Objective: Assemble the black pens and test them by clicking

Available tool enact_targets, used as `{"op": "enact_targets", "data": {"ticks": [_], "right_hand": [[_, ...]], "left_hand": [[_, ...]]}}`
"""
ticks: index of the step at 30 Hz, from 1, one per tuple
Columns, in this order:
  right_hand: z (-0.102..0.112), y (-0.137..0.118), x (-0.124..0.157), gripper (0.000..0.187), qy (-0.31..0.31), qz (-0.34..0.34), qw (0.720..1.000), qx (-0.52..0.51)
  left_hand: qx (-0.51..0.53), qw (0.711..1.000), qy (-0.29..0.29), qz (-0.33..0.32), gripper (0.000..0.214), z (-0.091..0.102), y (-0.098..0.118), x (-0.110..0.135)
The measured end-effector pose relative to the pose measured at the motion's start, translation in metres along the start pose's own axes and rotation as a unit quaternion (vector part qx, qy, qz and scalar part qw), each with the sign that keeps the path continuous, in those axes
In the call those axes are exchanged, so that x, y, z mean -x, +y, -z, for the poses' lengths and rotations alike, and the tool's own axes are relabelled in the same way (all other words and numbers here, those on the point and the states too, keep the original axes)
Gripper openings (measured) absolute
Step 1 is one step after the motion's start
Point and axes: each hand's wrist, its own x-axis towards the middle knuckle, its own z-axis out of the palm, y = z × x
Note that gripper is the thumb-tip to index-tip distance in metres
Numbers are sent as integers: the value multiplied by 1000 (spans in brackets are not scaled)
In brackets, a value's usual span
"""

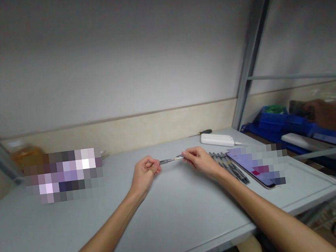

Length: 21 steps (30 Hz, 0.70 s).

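The grey table (174,223) fills most of the view, with a plain wall behind it and a metal upright at its right corner. Blue bins (278,122) sit on a neighbouring surface to the right, where another person's hand (326,114) shows, blurred. On the table lie a white oblong device (217,139) near the back edge, a row of dark pens (230,167) just beside the right wrist, and a small screwdriver (201,133) behind. The left hand (145,173) and right hand (198,160) are closed, each pinching one end of a thin metal tool (171,160) above the table's middle. Two patches are pixelated; the tool's tip is too small to make out.
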Motion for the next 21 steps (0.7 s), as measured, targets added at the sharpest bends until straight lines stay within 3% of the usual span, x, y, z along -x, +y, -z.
{"op": "enact_targets", "data": {"ticks": [8, 13, 17, 21], "right_hand": [[-5, 0, -1, 34, 9, -73, 993, -95], [-4, -4, -1, 33, -6, -120, 973, -195], [1, -9, -2, 32, 36, -112, 953, -281], [10, -9, -6, 23, 145, -99, 915, -363]], "left_hand": [[-42, 998, 10, -40, 22, -4, 1, 3], [-81, 994, 0, -70, 20, -2, 4, 2], [-134, 986, -42, -92, 17, -4, 4, 6], [-277, 927, -169, -187, 19, -13, 9, 17]]}}
